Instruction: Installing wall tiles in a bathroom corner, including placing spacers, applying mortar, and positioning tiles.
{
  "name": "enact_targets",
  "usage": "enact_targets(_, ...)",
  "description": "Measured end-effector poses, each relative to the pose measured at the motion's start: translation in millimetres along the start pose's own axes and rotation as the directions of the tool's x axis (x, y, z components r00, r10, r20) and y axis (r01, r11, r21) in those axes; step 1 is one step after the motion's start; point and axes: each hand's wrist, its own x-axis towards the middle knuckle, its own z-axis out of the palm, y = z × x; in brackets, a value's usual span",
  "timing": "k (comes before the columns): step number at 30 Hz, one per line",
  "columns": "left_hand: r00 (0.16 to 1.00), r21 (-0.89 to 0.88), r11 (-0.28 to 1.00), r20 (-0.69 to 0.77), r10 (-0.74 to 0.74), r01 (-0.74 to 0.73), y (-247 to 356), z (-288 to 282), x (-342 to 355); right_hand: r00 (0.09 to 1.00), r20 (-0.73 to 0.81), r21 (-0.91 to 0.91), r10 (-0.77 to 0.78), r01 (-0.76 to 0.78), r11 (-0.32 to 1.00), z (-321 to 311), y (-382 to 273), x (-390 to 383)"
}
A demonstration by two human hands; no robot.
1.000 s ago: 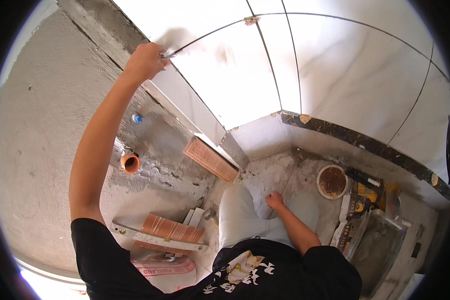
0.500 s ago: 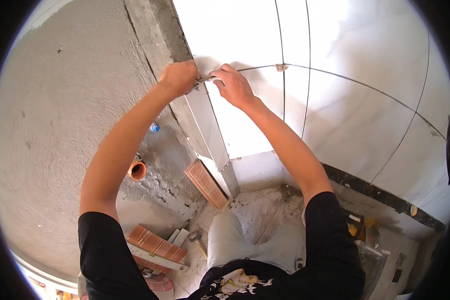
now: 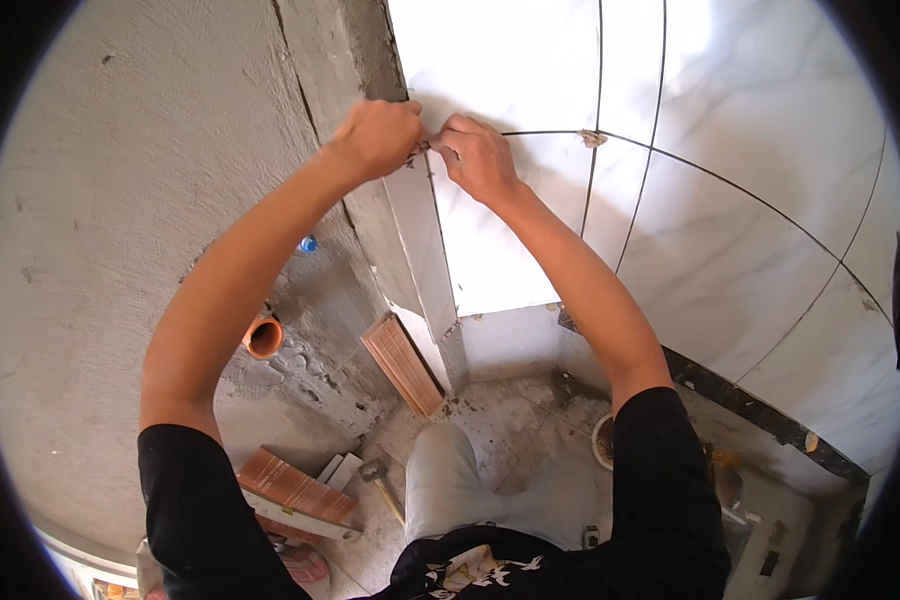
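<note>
My left hand point(image 3: 378, 135) is closed at the corner where a narrow white tile strip point(image 3: 418, 250) meets the marbled wall tiles point(image 3: 500, 230). Just right of it, my right hand point(image 3: 478, 160) has thumb and fingers pinched at the same edge. A small dark, crumbly-looking bit shows between them; what exactly the fingers hold is hidden or too small to tell. Bare grey cement point(image 3: 365, 60) runs along the edge above the strip.
An orange pipe point(image 3: 263, 340) and blue cap point(image 3: 308, 243) stick out of the plastered wall point(image 3: 90, 250). Reddish tile pieces point(image 3: 395, 360), a mallet point(image 3: 385, 485), a metal level point(image 3: 300, 515) and a bucket point(image 3: 602, 440) lie low around my legs. A dark border strip point(image 3: 750, 400) runs under the right-hand tiles.
My right hand has risen from near my thigh to the tile edge beside my left hand. My left hand sits farther right in the picture, and the whole view has shifted.
</note>
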Motion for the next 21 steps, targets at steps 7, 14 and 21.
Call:
enact_targets(7, 0.991, -0.026, 0.998, 0.122, -0.046, 0.049, 3, -13, 2, 0.989, 0.12, 0.04, 0.088, -0.093, 0.995, -8, -5, 4)
enact_targets(14, 1.0, -0.032, 0.999, 0.005, -0.019, 0.019, 5, -6, 0, 0.994, 0.052, -0.019, 0.1, -0.099, 0.995, -4, -8, 0)
enact_targets(21, 0.997, -0.117, 0.991, 0.017, -0.07, 0.072, 6, -17, -4, 0.994, 0.089, 0.007, 0.058, -0.059, 0.998, -15, -14, 6)
